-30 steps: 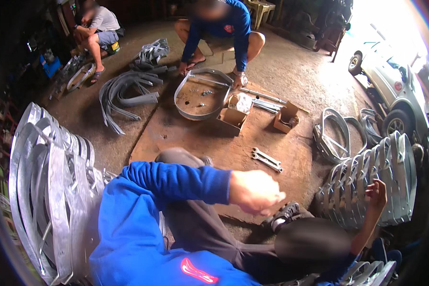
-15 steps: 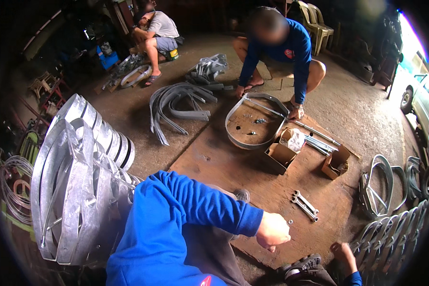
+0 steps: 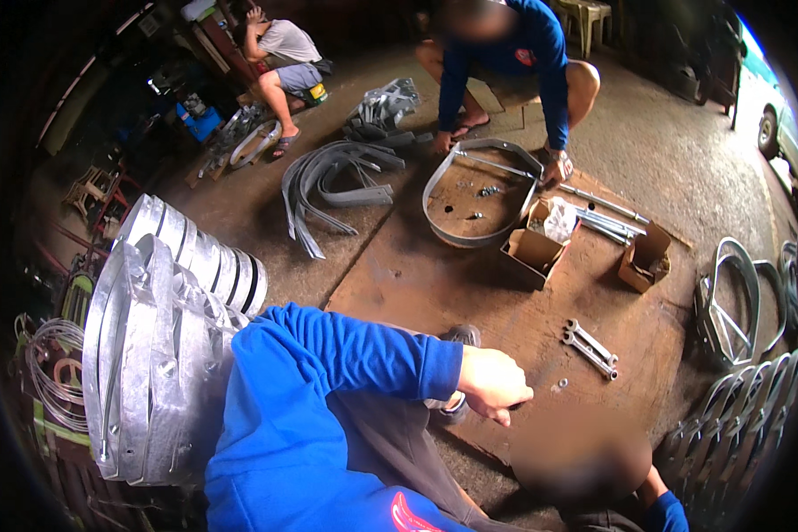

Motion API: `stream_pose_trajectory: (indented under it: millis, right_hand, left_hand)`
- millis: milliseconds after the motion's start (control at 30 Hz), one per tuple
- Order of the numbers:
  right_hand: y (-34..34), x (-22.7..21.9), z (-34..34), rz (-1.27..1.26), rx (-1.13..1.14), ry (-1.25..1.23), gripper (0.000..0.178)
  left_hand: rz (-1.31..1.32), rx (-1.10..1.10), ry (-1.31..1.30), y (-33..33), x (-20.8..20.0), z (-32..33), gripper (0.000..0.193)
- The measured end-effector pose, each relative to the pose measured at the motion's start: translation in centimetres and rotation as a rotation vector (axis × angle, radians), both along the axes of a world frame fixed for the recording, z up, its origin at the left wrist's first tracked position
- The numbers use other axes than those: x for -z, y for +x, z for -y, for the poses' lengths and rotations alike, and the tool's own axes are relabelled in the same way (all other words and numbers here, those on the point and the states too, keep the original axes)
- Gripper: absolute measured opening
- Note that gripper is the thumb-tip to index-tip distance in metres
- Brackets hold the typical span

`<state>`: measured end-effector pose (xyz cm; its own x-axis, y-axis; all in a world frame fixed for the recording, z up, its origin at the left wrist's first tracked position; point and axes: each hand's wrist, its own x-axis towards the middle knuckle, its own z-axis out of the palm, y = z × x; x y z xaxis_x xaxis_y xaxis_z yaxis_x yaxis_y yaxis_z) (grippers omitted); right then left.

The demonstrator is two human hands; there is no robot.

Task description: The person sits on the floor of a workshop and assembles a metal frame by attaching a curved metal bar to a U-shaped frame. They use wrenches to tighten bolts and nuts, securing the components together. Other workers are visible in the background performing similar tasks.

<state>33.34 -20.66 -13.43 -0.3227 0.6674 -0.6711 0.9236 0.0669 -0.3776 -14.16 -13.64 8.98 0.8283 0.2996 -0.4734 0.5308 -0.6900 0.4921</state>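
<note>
Metal ring [image 3: 562, 383] lies untouched: the curled left fingers [image 3: 516, 390] moved back a bit. Can't tell if they hold anything; blur hides the right fingers.

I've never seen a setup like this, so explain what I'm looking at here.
There is no machine: a person works with bare hands, filmed by a fisheye camera on their head, which bends straight edges. The left hand is curled near a wooden board; whether it holds anything is unclear. The right hand is lost in a blurred patch. On the board lie two wrenches, a small ring-shaped piece and open cardboard boxes. Opposite, a co-worker's hands steady a metal hoop.
</note>
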Motion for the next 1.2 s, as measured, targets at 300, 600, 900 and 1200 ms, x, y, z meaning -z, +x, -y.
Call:
stream_pose_trajectory:
  millis: [300,600,900,1200]
  right_hand:
    - [0.7,-0.3,3.1,-0.042,0.014,0.009,0.027]
    - [0.2,-0.5,2.6,0.013,-0.001,-0.079,0.035]
    - [1.0,1.1,4.0,-0.028,0.011,-0.052,0.036]
    - [0.7,2.0,4.1,-0.005,-0.001,-0.041,0.037]
  left_hand:
    - [0.051,0.106,-0.088,0.4,0.2,1.1,0.052]
    - [0.051,0.099,-0.034,0.5,-0.2,0.5,0.054]
    - [0.106,0.124,-0.094,0.9,-1.1,0.9,0.052]
    - [0.058,0.108,-0.148,1.0,-1.4,0.5,0.055]
